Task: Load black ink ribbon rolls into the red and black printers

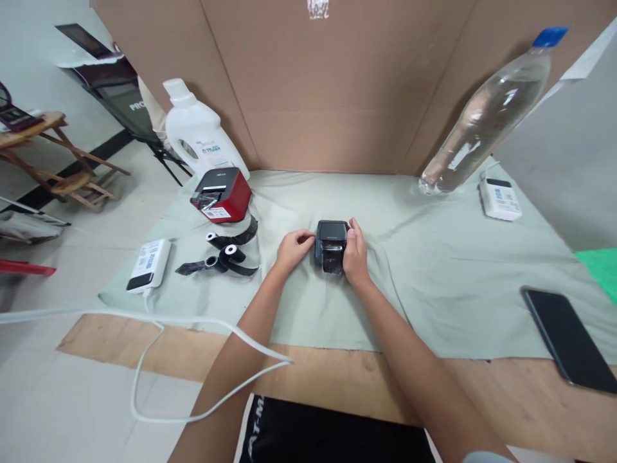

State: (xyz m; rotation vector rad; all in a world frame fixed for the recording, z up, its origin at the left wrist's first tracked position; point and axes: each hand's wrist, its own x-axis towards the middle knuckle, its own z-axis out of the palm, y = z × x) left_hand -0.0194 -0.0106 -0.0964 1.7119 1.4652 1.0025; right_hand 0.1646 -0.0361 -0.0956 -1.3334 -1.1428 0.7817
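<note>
Head view: a small boxy device (pixel 331 233) is showing at the center of the frame, between the two hands, against the pale green cloth (pixel 448 270); whether it is resting there I cannot tell. Its flat top is looking nearly black and softly sheened, its left side dark blue-gray, its corners gently rounded. A glossy dark patch (pixel 332 260), like film, is covering the front and catching crinkled white highlights; finer detail is coming out too small to read. The right hand (pixel 355 254) is gripping the right side, its fingers bending close along that edge. The left hand (pixel 294 249) is curling at the left edge, thumb and forefinger nearly meeting; whether they are pinching any part of it I cannot tell.
</note>
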